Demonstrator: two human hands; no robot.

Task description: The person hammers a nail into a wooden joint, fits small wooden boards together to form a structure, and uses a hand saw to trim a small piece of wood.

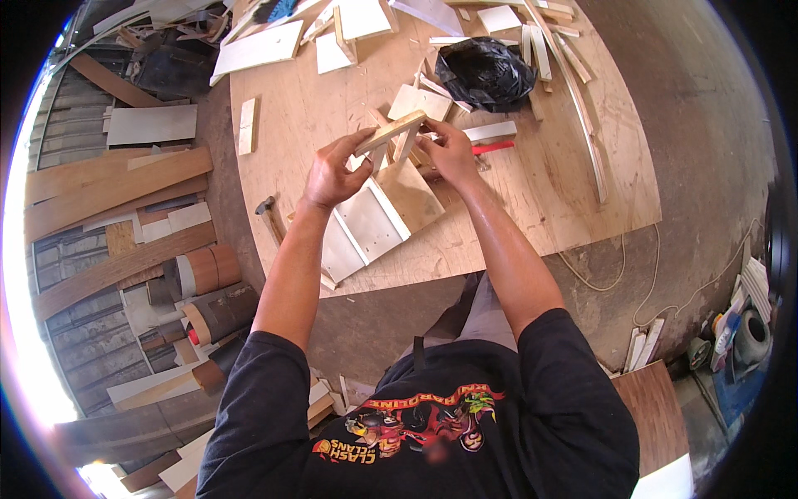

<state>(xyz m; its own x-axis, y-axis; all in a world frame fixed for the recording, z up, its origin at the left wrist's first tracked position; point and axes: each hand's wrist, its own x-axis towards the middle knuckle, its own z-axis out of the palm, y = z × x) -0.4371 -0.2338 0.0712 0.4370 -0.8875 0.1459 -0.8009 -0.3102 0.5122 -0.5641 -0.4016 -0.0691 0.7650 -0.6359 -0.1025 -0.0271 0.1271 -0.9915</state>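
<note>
My left hand is closed round the left end of a small angled wooden frame, made of narrow strips. At its right end, my right hand grips the frame with bent fingers. The frame is raised and tilted over the worktable. Just below it lies a white panel piece with a raised strip, beside a bare wooden panel. A square light board lies beyond the frame. Whether the frame touches the panels under it, I cannot tell.
A hammer lies by my left forearm. Right of my right hand is a red strip-like thing. A black plastic bag and white offcuts lie farther back. Planks are stacked at left; a cord hangs at right.
</note>
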